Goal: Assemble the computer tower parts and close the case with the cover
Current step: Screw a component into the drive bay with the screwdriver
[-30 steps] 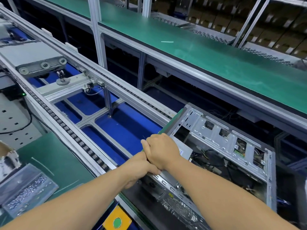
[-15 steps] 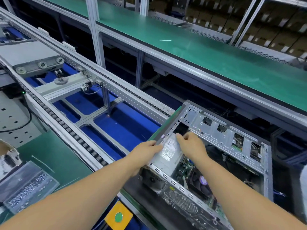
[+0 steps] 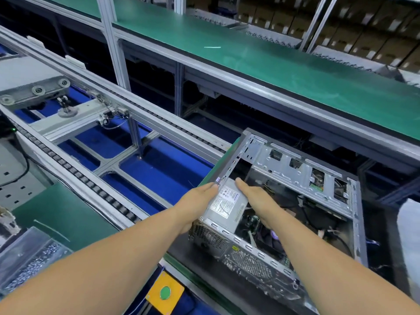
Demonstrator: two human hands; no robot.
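An open grey computer case lies on its side at the lower right, its inside facing up, with cables and a motherboard showing. A silver power supply with a white label sits in the case's near left corner. My left hand presses flat against the case's outer left wall beside the power supply. My right hand lies flat along the power supply's right side, fingers straight. The two hands squeeze the power supply and case wall between them. No cover is in view.
A roller conveyor with blue panels runs diagonally on the left. A green shelf crosses above the case. A clear box of screws sits at the lower left on a green mat. A yellow plate with a green button is below.
My hands, stacked together over the case's corner one second ago, have parted to either side of the power supply, which now shows. The view has shifted slightly toward the case.
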